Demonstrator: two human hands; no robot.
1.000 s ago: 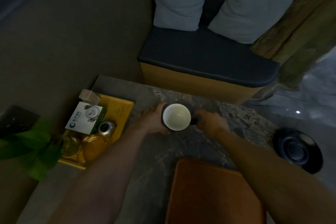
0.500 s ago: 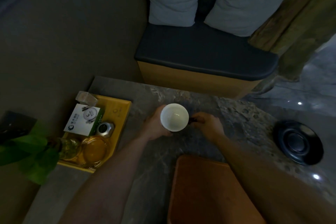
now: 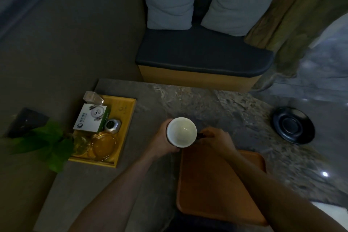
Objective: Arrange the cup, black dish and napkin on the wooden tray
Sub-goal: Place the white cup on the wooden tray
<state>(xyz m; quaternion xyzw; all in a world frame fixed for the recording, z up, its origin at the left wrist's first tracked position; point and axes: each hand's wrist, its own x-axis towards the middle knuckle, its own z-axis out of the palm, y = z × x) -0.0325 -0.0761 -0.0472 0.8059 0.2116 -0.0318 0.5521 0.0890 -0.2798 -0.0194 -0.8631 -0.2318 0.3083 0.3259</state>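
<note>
We've got the cup in both hands: left hand wraps the body, right hand pinches the handle, at the wooden tray's far edge. Risk: base clips the rim, cup tips.

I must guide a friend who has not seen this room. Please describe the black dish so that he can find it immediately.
Start from the grey stone table in front of the dark bench. Go to its far right side, beyond the orange-brown wooden tray. There the black dish lies alone: round, shallow and glossy with a ringed centre, the only black item there, apart from the white-lined cup held in both hands.
</note>
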